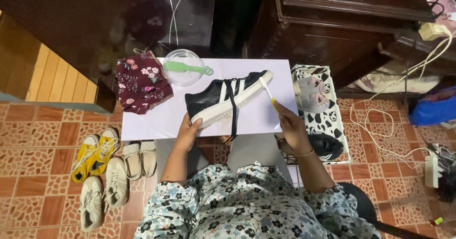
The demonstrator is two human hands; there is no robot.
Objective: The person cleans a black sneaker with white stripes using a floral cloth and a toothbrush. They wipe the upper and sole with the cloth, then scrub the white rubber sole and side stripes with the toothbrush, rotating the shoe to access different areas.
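A black leather sneaker with white stripes and sole (223,99) lies on a small white table (156,118), its long axis running from heel near the person to toe up and right. The left hand (188,129) is closed around its heel. The right hand (290,127), beyond the shoe's right side, pinches a yellow-handled toothbrush (268,92), bristles touching the toe's rim. Left of the sneaker sit a clear plastic bowl (183,70) with a green brush (187,69) and a maroon floral cloth (140,82).

This is a room in a home. The floor (42,139) is patterned red-brown tile, with several pairs of shoes (111,167) lined up beside a small white table (156,118). Dark carved wooden furniture (332,25) stands past the table's far edge. A floral cloth (141,81) lies on its far-left corner. Cables (380,125) trail over the tiles to a power strip (433,170) at right.
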